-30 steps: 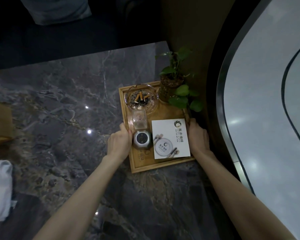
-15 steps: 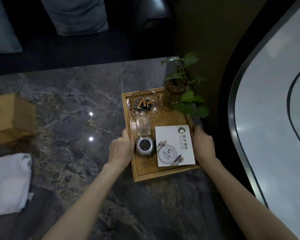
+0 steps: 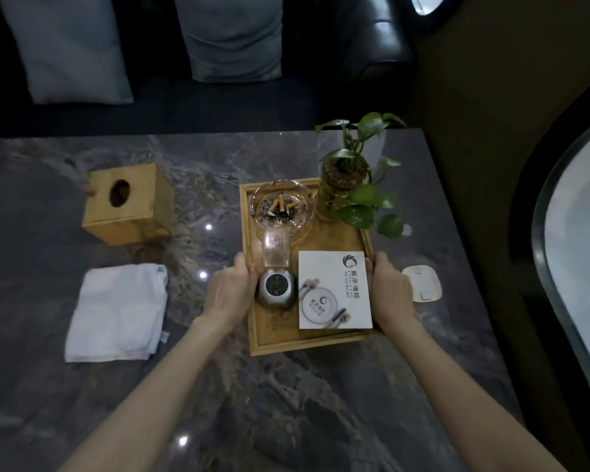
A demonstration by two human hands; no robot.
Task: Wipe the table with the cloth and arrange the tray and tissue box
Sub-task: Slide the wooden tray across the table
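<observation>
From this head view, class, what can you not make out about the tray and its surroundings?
- Left hand and right hand: fingers under the tray, hidden by its rim.
- Tissue box: contents, hole too dark.
- Card: small print unreadable.
- Table: near edge cut off.

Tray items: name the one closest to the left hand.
The faceted metal lighter, beside the left hand; the ashtray, plant and card sit farther off.
</observation>
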